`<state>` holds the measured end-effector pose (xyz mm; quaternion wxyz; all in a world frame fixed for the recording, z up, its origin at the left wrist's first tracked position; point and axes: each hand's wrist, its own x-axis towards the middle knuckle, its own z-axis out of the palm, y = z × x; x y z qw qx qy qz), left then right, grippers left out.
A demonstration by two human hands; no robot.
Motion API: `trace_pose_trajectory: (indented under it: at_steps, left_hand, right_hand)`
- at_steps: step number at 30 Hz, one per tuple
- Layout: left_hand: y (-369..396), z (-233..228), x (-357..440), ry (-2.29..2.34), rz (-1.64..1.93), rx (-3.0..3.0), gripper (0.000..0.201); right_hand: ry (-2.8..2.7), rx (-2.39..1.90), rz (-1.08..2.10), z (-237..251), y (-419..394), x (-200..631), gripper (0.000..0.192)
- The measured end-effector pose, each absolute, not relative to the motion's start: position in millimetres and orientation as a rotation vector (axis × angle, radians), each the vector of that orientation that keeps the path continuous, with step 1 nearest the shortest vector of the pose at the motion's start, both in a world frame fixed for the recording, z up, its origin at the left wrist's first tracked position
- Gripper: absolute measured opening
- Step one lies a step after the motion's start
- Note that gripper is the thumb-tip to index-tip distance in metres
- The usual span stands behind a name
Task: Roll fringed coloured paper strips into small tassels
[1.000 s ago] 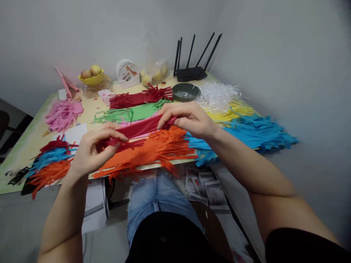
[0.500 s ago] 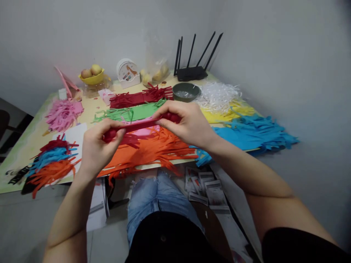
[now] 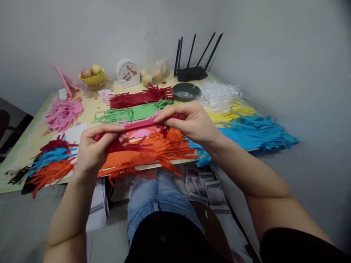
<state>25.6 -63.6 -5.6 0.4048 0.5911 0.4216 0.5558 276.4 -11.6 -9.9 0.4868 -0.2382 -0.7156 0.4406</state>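
Both hands hold one long dark red fringed paper strip (image 3: 138, 125) above the table. My left hand (image 3: 94, 148) pinches its left end, and my right hand (image 3: 192, 122) pinches its right end. The strip's cut fringe hangs down over an orange fringed paper sheet (image 3: 148, 151) lying at the table's front edge. A pink sheet (image 3: 141, 132) shows just behind the held strip.
Fringed paper lies all over the table (image 3: 33, 137): green (image 3: 128, 113), dark red (image 3: 139, 96), blue (image 3: 255, 133), yellow (image 3: 227, 113), white shreds (image 3: 218, 93), a pink pile (image 3: 63, 113), a mixed bundle (image 3: 51, 162). A green bowl (image 3: 185, 91), router (image 3: 192, 73), fruit bowl (image 3: 91, 76) stand behind.
The red strip has been turned and lowered slightly between the hands; its fringe now hangs down over the orange sheet. Both hands kept their grip and shifted only a little.
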Motion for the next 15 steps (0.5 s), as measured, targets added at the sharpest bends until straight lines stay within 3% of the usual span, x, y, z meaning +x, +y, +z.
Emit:
trace_pose_trajectory:
  at_steps: [6, 12, 15]
  left_hand:
    - [-65.3, -4.1, 25.2, 1.06, 1.426, 1.728, 0.01]
    - [-69.0, -8.8, 28.4, 1.343, 1.488, 2.112, 0.029]
    - [-68.7, -11.7, 29.1, 1.421, 1.51, 2.198, 0.012]
  right_hand:
    - [-1.71, -0.599, 1.138, -9.7, -12.9, 272.8, 0.019]
    - [-1.861, -0.71, 0.742, -7.2, -20.0, 269.3, 0.017]
    - [-1.934, -0.781, 0.564, -6.4, -22.6, 268.4, 0.016]
